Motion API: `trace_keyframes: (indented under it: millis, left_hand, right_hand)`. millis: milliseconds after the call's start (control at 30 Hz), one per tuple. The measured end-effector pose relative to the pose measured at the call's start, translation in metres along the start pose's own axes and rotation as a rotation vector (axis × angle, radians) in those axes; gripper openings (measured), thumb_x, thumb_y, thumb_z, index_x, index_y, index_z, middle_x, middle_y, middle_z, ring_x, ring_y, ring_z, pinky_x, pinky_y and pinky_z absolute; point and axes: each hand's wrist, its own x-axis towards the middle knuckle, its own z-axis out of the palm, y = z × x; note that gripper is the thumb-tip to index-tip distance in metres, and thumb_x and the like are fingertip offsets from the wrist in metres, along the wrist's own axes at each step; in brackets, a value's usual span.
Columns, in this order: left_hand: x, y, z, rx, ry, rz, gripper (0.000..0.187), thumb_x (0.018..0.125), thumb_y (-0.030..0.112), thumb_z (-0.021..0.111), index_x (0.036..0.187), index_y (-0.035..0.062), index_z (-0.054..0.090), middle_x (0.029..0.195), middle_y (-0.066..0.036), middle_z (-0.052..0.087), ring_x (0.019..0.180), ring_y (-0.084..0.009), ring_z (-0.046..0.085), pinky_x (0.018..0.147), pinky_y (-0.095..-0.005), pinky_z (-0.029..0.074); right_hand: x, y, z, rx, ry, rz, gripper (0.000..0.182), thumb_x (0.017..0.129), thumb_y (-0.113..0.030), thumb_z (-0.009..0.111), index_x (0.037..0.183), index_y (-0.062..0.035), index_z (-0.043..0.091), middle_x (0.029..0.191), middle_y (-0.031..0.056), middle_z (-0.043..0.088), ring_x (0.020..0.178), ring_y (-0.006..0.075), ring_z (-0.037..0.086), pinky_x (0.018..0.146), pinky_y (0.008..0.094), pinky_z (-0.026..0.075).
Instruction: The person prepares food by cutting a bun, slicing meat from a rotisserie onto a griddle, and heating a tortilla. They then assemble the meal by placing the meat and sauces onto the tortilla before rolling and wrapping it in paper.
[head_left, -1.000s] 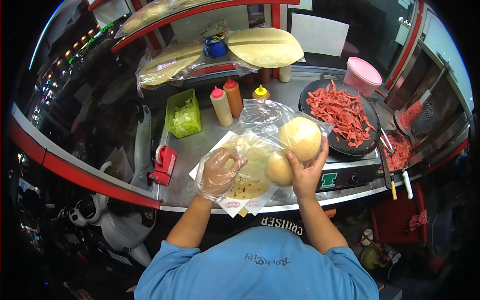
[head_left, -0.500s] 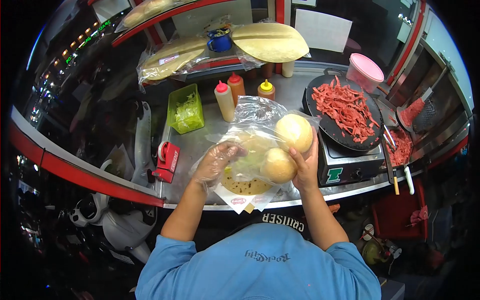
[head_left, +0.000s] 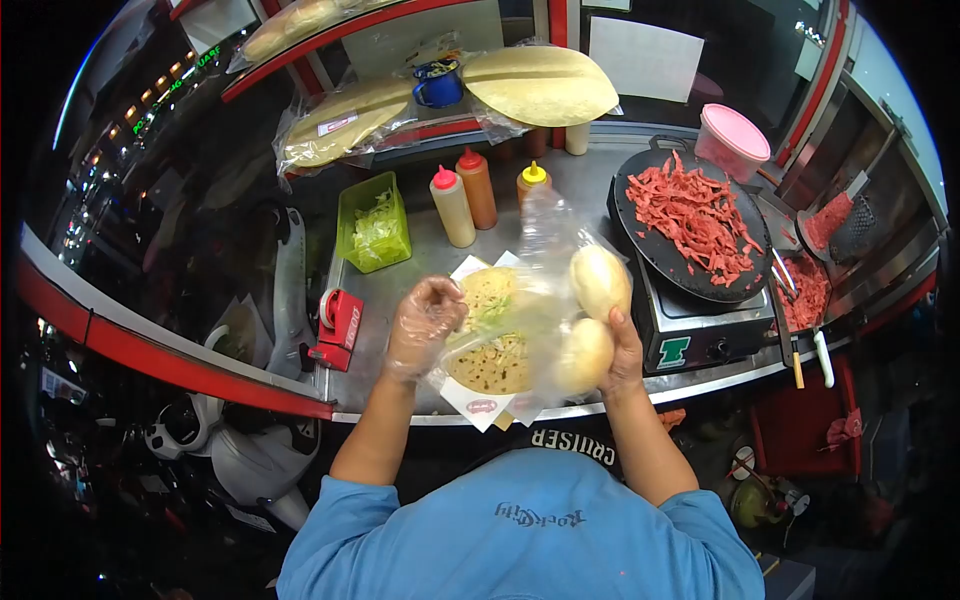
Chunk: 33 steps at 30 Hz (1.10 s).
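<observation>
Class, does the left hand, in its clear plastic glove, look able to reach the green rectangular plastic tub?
Probably yes: the left hand appears empty, and only bare metal counter lies between it and the tub.

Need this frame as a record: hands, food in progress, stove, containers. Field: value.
left_hand: left hand, clear glove, fingers curled, beside flatbread; grip unclear
right_hand: right hand, ungloved, holding clear bag with two buns
food_in_progress: flatbread over white paper, green shreds on top
stove: burner under black griddle with red strips
containers: green bin of shredded greens; squeeze bottles behind the flatbread
image_quality: bag partly blurred
</observation>
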Motion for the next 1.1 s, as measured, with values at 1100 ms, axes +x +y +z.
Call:
trace_keyframes:
  millis: [1100]
  left_hand:
    - [-0.027,0.008,0.049,1.267,-0.16,0.581,0.021,0.097,0.018,0.071,0.109,0.0006,0.069,0.098,-0.014,0.071,0.086,-0.0309,0.069,0.085,-0.0398,0.056]
  right_hand:
    - [-0.038,0.007,0.004,-0.862,0.167,-0.57,0.109,0.081,-0.006,0.086,0.159,-0.0021,0.01,0.149,0.0191,0.039,0.14,0.0291,0.044,0.118,0.0431,0.038]
